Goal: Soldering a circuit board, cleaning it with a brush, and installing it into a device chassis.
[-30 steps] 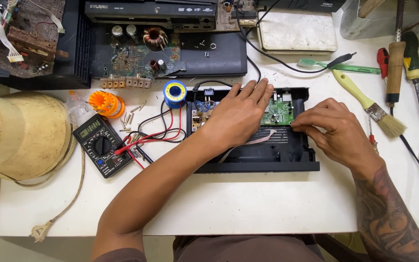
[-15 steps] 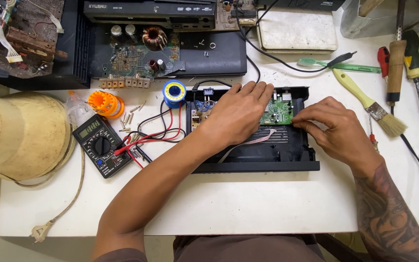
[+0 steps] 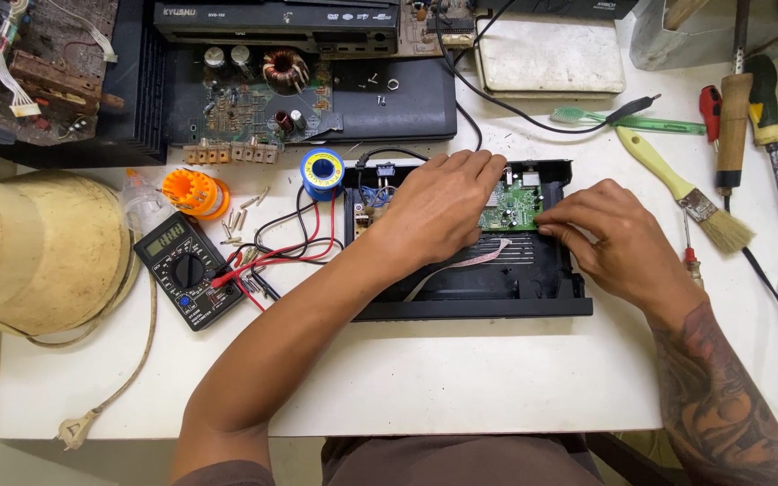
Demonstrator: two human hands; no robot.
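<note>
An open black device case lies in the middle of the white table. Inside it sits a small green circuit board, and a flat ribbon cable runs across the case floor. My left hand rests palm down over the case's left half, with its fingertips on the board's left edge. My right hand pinches the board's lower right edge with its fingers. A smaller brown board with blue parts shows at the case's left end, partly hidden by my left hand.
A black multimeter with red and black leads lies left of the case, beside a blue solder spool, an orange bit holder and loose screws. A yellowed appliance stands at far left. A paintbrush and screwdrivers lie at right.
</note>
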